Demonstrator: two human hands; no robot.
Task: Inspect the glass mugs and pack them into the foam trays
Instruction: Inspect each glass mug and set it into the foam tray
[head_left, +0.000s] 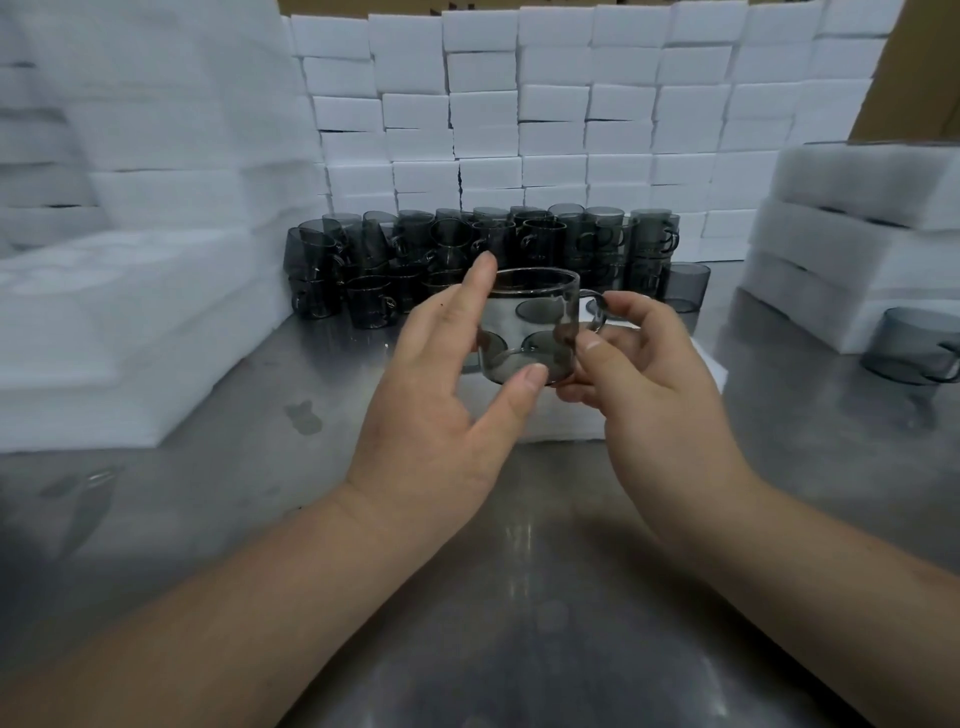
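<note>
I hold a smoky grey glass mug upright above the steel table, in front of me. My left hand grips its body, index finger at the rim and thumb under the base. My right hand pinches the handle on the mug's right side. Beneath the mug lies a white foam tray; dark round shapes show through the glass. A crowd of stacked grey glass mugs stands at the back of the table.
Foam tray stacks rise at the left and right. A wall of white foam blocks closes the back. Single mugs stand at the right and far right. Bare steel table lies near me.
</note>
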